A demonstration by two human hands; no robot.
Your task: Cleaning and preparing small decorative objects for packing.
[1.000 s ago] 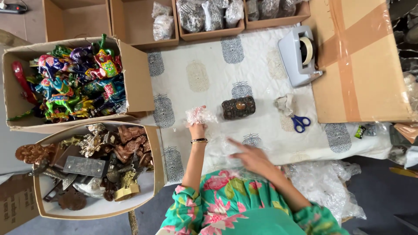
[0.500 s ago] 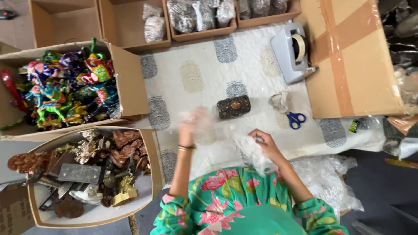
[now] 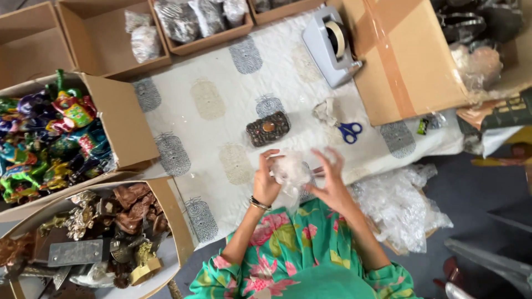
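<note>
Both hands meet over the near edge of the table, just in front of the person's green floral top. The left hand [image 3: 266, 182], with a dark bracelet at the wrist, has its fingers curled around a crumpled piece of clear bubble wrap [image 3: 291, 173] and grips it from the left. The right hand [image 3: 331, 182] is on the other side of the same piece, fingers spread wide and fanned upward, with the palm and thumb pressed against the wrap; whether it truly clasps it I cannot tell.

Just beyond the hands, a little to the left, a small dark ornamental box [image 3: 268, 128] with studded sides and an amber stone on its lid lies on the white patterned cloth [image 3: 210, 99], apart from both hands. To the right of it lie blue-handled scissors [image 3: 349, 132] beside a small scrap of wrap, and farther off stands a grey tape dispenser [image 3: 332, 44]. A large taped cardboard carton [image 3: 399, 61] fills the far right.

On the left, an open carton holds brightly painted figurines [image 3: 50, 138], and nearer, another box is full of brown and brass metal figures [image 3: 105, 227]. Along the far edge, shallow cartons hold items already bagged in bubble wrap [image 3: 188, 19]. A heap of loose bubble wrap [image 3: 399, 205] lies low at the person's right side.
</note>
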